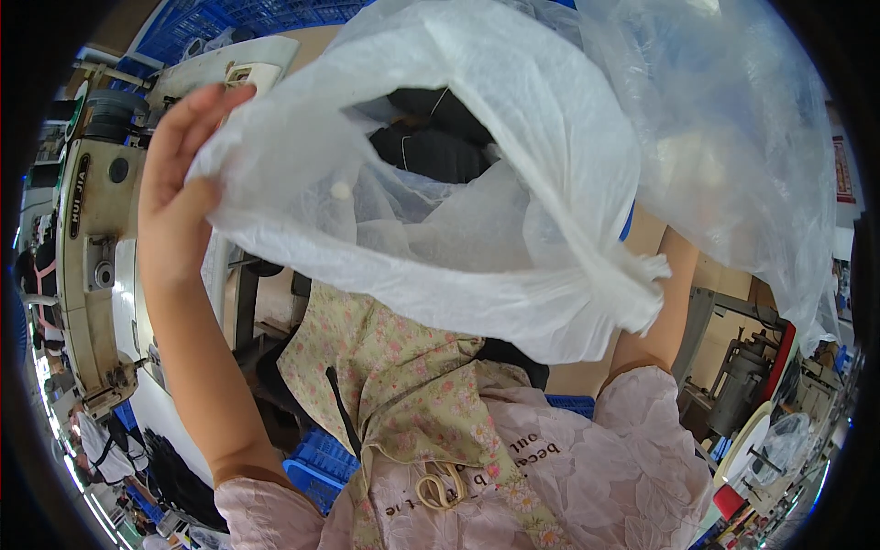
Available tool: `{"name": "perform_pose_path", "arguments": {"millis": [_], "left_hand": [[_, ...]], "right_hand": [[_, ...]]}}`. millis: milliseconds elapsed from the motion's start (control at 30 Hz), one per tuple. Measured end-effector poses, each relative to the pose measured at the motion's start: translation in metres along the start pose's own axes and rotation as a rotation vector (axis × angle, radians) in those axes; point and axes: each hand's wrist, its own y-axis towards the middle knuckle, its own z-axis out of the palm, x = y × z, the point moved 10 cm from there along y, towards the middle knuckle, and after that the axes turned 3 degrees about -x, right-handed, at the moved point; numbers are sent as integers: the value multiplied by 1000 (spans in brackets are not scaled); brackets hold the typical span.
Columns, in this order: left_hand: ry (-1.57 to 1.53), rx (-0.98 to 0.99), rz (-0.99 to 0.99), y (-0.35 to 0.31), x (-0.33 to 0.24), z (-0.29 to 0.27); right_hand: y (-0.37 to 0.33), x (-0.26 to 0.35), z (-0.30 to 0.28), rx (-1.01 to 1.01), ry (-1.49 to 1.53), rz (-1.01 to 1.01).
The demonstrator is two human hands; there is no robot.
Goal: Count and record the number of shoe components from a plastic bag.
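Note:
A large white plastic bag (513, 312) is held up with its mouth spread wide, facing me. My left hand (188, 170) grips the bag's left rim between thumb and fingers. Through the opening I see dark, folded-looking pieces (426, 151) with thin pale strings on them; their kind is unclear. Thin, cloudy plastic lines the inside around them. My right forearm (672, 266) reaches up behind the bag's right side, where gathered plastic covers the hand, so its fingers are hidden.
At left stands a cream sewing machine (101, 238). Translucent plastic sheeting (733, 147) hangs or bunches at upper right. Blue crates (266, 14) lie at the back, with another blue basket (321, 463) low beside me. A machine motor (741, 385) sits at right.

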Motion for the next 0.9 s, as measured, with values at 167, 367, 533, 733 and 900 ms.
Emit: {"name": "perform_pose_path", "arguments": {"millis": [167,367,533,733,900], "left_hand": [[-25,54,-35,-12,7,4],[-105,-43,-5,8,2,1],[-81,-86,-8,25,0,-1],[-192,-139,64,22,0,-3],[174,200,119,2,22,58]], "right_hand": [[0,-1,3,-2,0,-7],[-7,-8,-11,-30,-19,-11],[-12,-9,-26,-48,-21,-12],[-16,-15,-36,-86,6,-14],[-24,-14,-39,-93,40,-33]]}}
